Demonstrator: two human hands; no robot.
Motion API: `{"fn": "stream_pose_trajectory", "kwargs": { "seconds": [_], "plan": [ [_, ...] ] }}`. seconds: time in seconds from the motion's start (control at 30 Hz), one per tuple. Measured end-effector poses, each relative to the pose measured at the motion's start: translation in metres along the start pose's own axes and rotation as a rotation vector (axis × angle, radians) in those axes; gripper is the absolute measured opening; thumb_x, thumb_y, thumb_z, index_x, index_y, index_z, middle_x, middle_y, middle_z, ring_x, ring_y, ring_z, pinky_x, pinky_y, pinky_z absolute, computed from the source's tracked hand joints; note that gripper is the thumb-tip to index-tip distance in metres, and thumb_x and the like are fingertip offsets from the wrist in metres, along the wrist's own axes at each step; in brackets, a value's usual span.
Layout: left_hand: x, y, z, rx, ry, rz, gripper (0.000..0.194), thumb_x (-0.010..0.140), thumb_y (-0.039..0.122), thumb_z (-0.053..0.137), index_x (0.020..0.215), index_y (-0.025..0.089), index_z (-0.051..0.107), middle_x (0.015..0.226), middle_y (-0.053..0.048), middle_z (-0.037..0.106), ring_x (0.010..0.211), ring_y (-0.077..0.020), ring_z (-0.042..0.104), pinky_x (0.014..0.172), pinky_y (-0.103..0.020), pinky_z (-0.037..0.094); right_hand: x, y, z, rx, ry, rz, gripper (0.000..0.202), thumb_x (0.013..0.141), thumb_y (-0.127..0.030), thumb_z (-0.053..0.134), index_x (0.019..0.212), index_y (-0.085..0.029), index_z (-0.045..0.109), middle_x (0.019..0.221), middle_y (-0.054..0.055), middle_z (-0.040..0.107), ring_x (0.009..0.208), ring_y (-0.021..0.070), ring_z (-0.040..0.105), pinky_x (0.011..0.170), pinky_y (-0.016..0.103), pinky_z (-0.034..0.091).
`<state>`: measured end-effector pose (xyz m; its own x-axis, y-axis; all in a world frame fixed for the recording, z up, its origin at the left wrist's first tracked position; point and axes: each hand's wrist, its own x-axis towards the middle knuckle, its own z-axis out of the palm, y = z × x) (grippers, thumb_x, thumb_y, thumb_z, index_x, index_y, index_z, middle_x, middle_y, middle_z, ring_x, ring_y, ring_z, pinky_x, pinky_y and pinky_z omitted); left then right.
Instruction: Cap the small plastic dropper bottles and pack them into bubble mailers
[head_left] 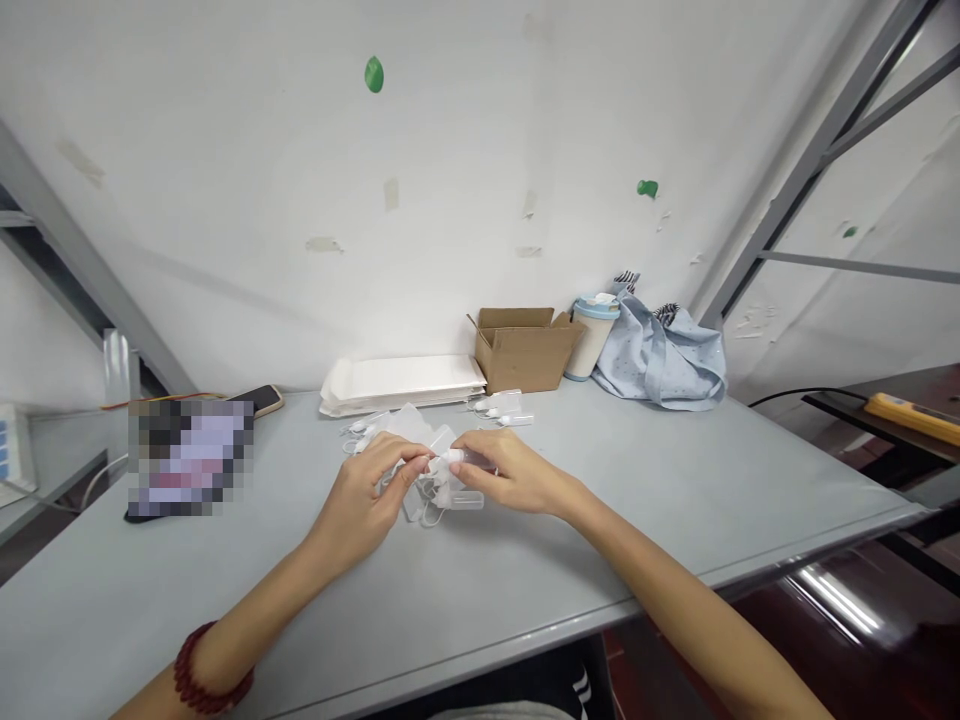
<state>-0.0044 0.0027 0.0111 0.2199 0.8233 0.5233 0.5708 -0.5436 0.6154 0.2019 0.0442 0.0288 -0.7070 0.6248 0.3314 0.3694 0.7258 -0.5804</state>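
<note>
Both hands meet over the table (487,620), mid-front, fingertips almost together.

Right hand (517,470): closed around a small clear bottle (456,456), lying sideways, white cap end toward the left hand. Thumb and fingers wrap the body, cap sticks out past them.

Left hand (384,492): thumb and forefinger pinched right by the cap, gripping what looks like a thin white loop; too small to be sure. Dark red band (210,675) on the left forearm, near the wrist.

Bottle in hand sits just above a loose pile (469,500) of similar clear bottles with white loops, spread on the table under and between the hands. More pieces lie beyond the left hand. Separate small group (504,405) past the right hand, in front of the box.

Back edge, along the wall: flat white stack (405,380), then the open cardboard box (525,358) just right of it, then a blue-lidded cup (592,340), then a light blue bag (664,360) next to the cup.

Left side: a phone (266,400), with a pixelated device (191,455) nearer the person.
</note>
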Motion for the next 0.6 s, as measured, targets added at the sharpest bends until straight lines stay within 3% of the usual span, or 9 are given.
{"fn": "stream_pose_trajectory", "kwargs": {
  "seconds": [0.33,0.6],
  "plan": [
    [-0.0018,-0.0017,-0.0009,-0.022,-0.012,0.032,0.017,0.091,0.028,0.050,0.087,0.022,0.065,0.080,-0.001,0.067,0.080,-0.0169,0.057,0.073,-0.029,0.045,-0.0001,0.0002,0.0004,-0.001,0.006,-0.018,0.018,0.091,-0.027,0.047,0.084,-0.015,0.058,0.069,-0.001,0.052,0.060,0.0102,0.044,0.058,0.023,0.032],
    [-0.0009,-0.0058,0.0011,0.025,-0.071,0.081,0.019,0.092,0.026,0.048,0.085,0.022,0.066,0.079,-0.003,0.066,0.079,-0.0182,0.058,0.072,-0.030,0.046,-0.0015,0.0018,0.0027,-0.080,-0.007,-0.047,0.022,0.085,-0.020,0.048,0.064,-0.018,0.042,0.057,-0.005,0.039,0.053,0.0090,0.034,0.053,0.023,0.026]
  ]
}}
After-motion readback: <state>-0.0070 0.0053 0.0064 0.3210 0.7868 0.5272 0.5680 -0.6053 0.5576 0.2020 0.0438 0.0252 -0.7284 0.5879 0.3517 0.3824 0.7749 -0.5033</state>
